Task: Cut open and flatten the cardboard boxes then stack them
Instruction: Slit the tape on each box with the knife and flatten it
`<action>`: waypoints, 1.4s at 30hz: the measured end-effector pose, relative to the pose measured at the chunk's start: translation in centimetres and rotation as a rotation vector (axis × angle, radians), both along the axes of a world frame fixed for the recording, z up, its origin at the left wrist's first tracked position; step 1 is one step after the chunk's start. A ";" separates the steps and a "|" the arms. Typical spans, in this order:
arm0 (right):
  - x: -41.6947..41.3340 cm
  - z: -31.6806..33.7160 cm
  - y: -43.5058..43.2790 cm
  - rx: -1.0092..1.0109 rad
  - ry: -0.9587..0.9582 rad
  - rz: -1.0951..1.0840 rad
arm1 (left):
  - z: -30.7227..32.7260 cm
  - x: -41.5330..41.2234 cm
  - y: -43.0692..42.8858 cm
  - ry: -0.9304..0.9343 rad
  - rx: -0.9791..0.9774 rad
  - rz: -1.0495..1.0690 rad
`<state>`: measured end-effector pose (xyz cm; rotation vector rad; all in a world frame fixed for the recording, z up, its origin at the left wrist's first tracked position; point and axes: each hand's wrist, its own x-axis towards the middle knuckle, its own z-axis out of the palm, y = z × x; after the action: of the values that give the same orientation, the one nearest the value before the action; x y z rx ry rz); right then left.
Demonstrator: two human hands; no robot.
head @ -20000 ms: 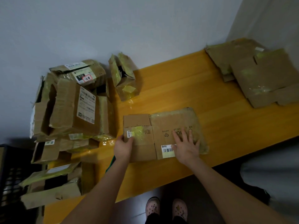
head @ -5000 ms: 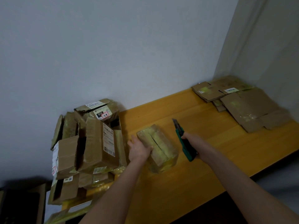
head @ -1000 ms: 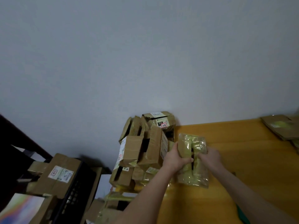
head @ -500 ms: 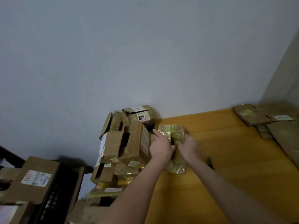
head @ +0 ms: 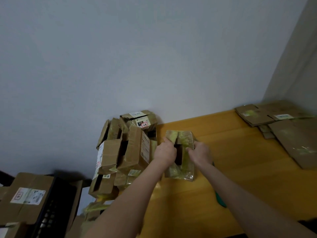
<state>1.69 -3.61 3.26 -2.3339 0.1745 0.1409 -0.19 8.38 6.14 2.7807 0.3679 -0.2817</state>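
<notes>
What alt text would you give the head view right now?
The left hand and right hand grip the top flaps of a taped box on a yellow table, a dark gap between them. More boxes are piled to its left; flattened cardboard lies far right, a green knife near the right forearm.

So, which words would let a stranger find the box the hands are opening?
Start at the yellow wooden table by the wall. Just right of the pile of boxes at its left end lies one tape-covered box. Only this one is gripped by the left hand and the right hand, a dark gap open between its flaps.
</notes>
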 end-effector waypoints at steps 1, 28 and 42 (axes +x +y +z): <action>0.0 0.1 -0.2 0.010 0.003 0.002 | 0.2 0.1 0.2 0.007 -0.042 -0.011; 0.8 -0.6 -2.3 0.390 0.060 -0.169 | 0.1 -0.4 2.2 -0.055 -0.786 -0.028; -0.3 -1.2 -1.3 0.519 0.368 -0.110 | -2.8 0.8 -0.1 -0.177 -0.353 0.175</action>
<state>1.39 -4.90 2.01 -1.7617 0.3964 0.4999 0.65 8.28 3.31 2.3873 0.4646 -0.0501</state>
